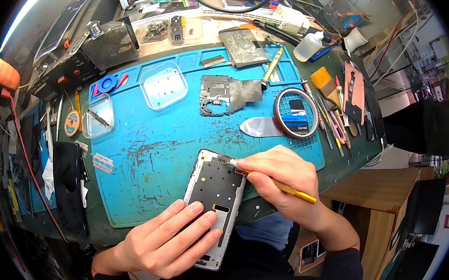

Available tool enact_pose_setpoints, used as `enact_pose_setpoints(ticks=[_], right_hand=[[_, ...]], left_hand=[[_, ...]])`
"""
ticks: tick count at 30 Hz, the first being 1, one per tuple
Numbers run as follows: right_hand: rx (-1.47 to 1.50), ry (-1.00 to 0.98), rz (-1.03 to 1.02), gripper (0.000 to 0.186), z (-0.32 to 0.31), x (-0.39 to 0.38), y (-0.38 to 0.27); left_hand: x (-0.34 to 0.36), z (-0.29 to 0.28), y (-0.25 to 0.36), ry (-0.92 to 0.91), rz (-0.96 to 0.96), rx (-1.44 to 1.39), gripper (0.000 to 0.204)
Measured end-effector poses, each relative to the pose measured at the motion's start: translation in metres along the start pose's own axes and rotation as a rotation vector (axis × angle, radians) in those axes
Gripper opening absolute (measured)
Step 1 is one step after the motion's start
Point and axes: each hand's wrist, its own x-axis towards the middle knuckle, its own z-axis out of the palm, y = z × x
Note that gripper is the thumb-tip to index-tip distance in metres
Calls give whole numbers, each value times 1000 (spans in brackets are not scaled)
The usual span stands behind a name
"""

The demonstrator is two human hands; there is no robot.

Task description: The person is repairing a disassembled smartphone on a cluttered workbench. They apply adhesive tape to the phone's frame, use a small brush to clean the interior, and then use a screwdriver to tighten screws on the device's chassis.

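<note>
My left hand (pixel 168 240) lies over the lower left of a phone frame (pixel 214 188), holding it with the fingers stretched across its dark inner face; the thumb is hidden. The frame is bare, with a silver rim, and lies tilted at the mat's front edge. In my right hand (pixel 284 183) is a slim gold pen-shaped tool (pixel 296 192), pinched between thumb and fingers. Its tip end is at the frame's top right corner, near a round camera opening (pixel 225 160); the exact contact is hard to make out.
On the blue mat (pixel 145 160) are a phone inner plate (pixel 215 95), a clear tray of small screws (pixel 163 86), a tape roll (pixel 295 112) and a razor blade (pixel 103 163). Tools and a brush (pixel 322 79) lie right; a dark phone (pixel 70 189) lies left.
</note>
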Motion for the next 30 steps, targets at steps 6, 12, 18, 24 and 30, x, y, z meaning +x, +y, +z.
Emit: enact_pose_setpoints(ticks=[6, 12, 18, 24, 30], right_hand=[[21, 24, 43, 21, -2, -7, 0], [19, 14, 76, 21, -4, -10, -2], [9, 4, -7, 24, 9, 9, 0], [11, -3, 9, 22, 8, 12, -1], [24, 8, 23, 20, 7, 7, 0]], left_hand=[[1, -1, -1, 4, 11, -8, 23], [0, -2, -2, 1, 10, -16, 24], [0, 0, -1, -2, 4, -30, 26], [-1, -1, -2, -2, 12, -22, 26], [-1, -2, -2, -1, 19, -23, 27]])
